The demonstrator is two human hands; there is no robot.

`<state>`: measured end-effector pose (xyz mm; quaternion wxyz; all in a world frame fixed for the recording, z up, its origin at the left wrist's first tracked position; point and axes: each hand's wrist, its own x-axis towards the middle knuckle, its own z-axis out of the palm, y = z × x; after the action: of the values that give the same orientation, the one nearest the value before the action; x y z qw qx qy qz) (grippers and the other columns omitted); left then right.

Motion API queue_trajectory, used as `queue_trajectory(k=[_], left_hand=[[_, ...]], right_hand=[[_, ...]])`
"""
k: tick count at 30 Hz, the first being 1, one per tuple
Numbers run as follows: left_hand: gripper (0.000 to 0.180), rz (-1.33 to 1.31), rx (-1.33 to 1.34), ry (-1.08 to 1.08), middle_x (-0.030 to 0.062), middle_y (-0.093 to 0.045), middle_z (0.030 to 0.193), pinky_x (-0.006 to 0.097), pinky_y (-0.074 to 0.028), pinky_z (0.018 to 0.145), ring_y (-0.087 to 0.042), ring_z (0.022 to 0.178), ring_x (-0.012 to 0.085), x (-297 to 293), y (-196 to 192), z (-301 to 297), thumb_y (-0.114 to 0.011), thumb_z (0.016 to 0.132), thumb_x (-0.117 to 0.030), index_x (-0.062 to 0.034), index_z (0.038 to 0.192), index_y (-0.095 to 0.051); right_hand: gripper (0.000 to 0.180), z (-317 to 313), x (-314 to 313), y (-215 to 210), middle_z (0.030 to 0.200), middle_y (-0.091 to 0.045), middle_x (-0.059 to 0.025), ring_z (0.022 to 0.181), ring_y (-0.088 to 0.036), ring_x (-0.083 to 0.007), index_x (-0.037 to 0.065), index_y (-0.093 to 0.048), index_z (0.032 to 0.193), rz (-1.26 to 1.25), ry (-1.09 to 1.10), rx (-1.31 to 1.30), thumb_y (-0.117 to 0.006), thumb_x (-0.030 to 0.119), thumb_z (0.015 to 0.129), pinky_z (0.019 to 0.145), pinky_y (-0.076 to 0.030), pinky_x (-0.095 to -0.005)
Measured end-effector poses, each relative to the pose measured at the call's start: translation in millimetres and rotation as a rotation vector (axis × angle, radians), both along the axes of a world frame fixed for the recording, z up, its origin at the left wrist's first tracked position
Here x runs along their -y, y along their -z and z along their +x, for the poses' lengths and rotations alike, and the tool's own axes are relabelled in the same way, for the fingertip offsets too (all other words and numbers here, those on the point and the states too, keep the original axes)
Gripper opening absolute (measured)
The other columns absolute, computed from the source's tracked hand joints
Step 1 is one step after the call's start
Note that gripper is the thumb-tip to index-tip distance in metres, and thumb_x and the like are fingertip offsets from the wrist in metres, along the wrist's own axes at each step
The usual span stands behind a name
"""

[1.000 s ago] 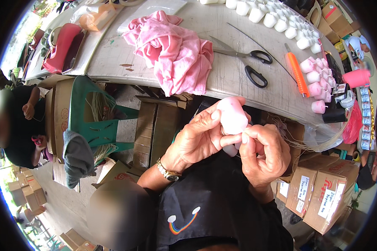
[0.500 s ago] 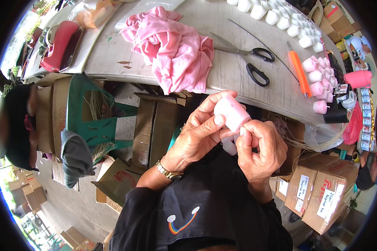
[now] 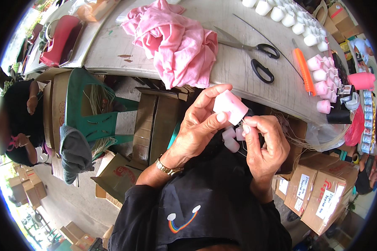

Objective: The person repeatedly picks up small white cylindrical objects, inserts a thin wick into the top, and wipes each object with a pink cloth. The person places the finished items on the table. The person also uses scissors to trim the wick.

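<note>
A short pink cylindrical candle (image 3: 231, 107) is tilted in my left hand (image 3: 197, 127), its fingers and thumb closed around the side. At the candle's lower right end, my right hand (image 3: 264, 144) pinches a thin wick (image 3: 241, 122) between thumb and forefinger. Several more pale pink candles (image 3: 231, 144) lie below my hands, over my dark apron, partly hidden by the right hand. Beyond my hands, on the table, are a crumpled pink cloth (image 3: 180, 46) and black-handled scissors (image 3: 262, 75).
On the grey table (image 3: 109, 50) are an orange cutter (image 3: 304, 71), rows of white candles (image 3: 297, 28), pink candles (image 3: 322, 75) and a red tape dispenser (image 3: 60, 42). A green chair (image 3: 73, 98), cardboard boxes (image 3: 322, 196) and another person (image 3: 19, 113) are around.
The candle has tipped a little, and my right fingers have shifted slightly right with the wick. More candles show below. At the left, the other person's hands have come into view.
</note>
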<state>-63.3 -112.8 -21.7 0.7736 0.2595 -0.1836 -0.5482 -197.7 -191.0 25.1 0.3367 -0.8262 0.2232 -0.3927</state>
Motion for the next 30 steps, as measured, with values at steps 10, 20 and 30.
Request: queue_trajectory(k=[10, 20, 30], left_hand=[[0.059, 0.074, 0.161, -0.076, 0.0156, -0.055, 0.129, 0.04, -0.048, 0.1, -0.058, 0.118, 0.0283, 1, 10, 2, -0.068, 0.09, -0.01, -0.0053, 0.142, -0.041], [0.055, 0.027, 0.205, -0.121, 0.0104, -0.058, 0.126, 0.033, -0.045, 0.099, -0.056, 0.114, 0.0171, 1, 7, -1, -0.07, 0.089, -0.008, -0.0041, 0.138, -0.045], [0.062, 0.101, 0.332, -0.119, 0.0154, -0.057, 0.128, 0.037, -0.046, 0.1, -0.056, 0.116, 0.0213, 0, 8, -1, -0.077, 0.084, -0.015, -0.0023, 0.137, -0.046]], right_hand=[[0.031, -15, 10, 25, 0.093, -0.065, -0.0087, 0.078, -0.062, -0.0133, 0.002, -0.07, 0.11, 0.357, -0.17, 0.03, -0.065, -0.01, 0.082, 0.069, -0.05, -0.0247], [0.038, -7, 6, 40, 0.103, -0.062, -0.0116, 0.094, -0.06, -0.0137, -0.001, -0.047, 0.12, 0.643, -0.21, 0.13, -0.066, -0.003, 0.087, 0.082, -0.049, -0.0288], [0.007, -17, 7, 40, 0.086, -0.064, -0.0091, 0.079, -0.061, -0.0118, -0.005, -0.061, 0.096, 0.909, -0.158, 0.146, -0.063, -0.001, 0.092, 0.074, -0.05, -0.0255]])
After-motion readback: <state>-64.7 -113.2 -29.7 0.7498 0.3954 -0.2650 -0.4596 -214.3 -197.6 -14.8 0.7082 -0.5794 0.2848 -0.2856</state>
